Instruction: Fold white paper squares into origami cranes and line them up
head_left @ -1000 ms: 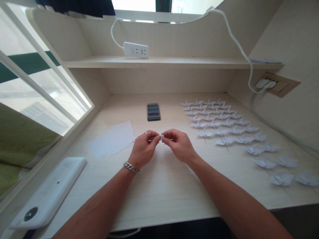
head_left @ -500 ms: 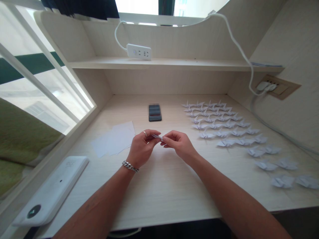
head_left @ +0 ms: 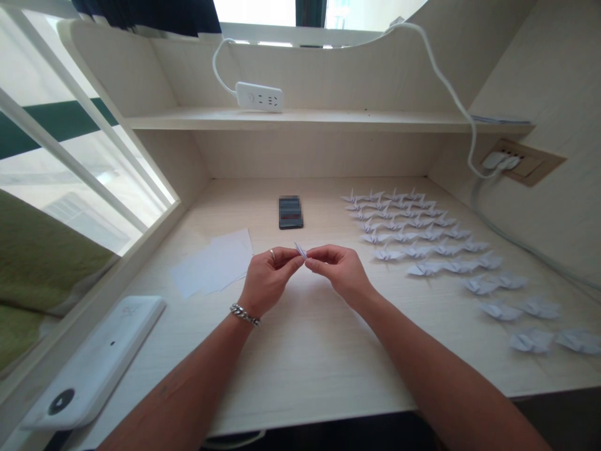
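Between my two hands is a small folded piece of white paper point(head_left: 301, 250), narrow and pointed, tilted up toward the left. My left hand point(head_left: 272, 272), with a ring and a chain bracelet, pinches it between thumb and fingers. From the other side my right hand point(head_left: 339, 266) pinches the same paper, its thumb and index finger close to the left fingertips. Most of the paper is covered by fingers. Flat white paper sheets point(head_left: 216, 263) lie overlapping just left of my left hand. Several folded paper cranes point(head_left: 416, 237) stand in rows to the right.
A dark phone point(head_left: 290, 213) lies beyond my hands. At the left edge sits a long white lamp-like device point(head_left: 101, 357). A power strip point(head_left: 259, 97) rests on the shelf point(head_left: 319, 120); a white cable point(head_left: 441, 69) runs down to the wall socket point(head_left: 523, 161).
The folded paper has turned more upright, its tip now pointing up above the fingers. My right fingers have shifted slightly on it. Both hands stay in nearly the same place.
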Demonstrator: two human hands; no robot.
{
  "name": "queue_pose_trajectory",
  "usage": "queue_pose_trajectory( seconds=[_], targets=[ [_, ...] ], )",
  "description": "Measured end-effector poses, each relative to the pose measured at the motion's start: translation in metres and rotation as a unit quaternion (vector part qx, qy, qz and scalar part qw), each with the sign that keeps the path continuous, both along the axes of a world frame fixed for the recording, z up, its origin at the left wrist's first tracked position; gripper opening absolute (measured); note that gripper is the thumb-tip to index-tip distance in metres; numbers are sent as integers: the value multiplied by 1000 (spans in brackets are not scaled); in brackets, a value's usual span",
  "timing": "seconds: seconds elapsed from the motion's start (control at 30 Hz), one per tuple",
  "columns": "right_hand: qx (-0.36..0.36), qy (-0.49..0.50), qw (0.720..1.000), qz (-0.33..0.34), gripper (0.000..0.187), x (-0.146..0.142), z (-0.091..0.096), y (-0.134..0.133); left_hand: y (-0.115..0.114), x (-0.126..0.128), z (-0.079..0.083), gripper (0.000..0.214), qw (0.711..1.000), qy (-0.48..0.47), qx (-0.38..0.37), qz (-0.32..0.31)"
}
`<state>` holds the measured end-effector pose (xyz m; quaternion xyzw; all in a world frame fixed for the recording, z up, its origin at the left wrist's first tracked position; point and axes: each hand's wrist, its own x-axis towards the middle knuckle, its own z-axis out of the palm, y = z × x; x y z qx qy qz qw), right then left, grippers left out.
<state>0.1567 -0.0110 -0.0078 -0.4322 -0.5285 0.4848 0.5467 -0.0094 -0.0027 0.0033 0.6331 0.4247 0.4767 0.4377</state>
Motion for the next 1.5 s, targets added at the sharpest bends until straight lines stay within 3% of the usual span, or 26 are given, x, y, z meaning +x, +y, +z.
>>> queue_pose_trajectory(
  seconds=[0.3,0.5,0.77,1.1,1.5],
  targets=[
    [29,-12,999,-13,19,-7,-2,-1,-1,2,3,27,1000,7,13,-3],
    [-31,40,999,-12,29,-9,0,-2,-4,4,0,21,998,27,56,21],
    [-23,24,999,-11,29,-10,0,-3,-3,4,3,20,999,25,33,8],
    [62,-79,994,-48,23,-10,3,-9,0,4,-1,21,999,-30,6,11],
    [29,-1,999,-14,23,-5,-2,-1,-3,4,-6,21,997,48,53,-4]
  ],
)
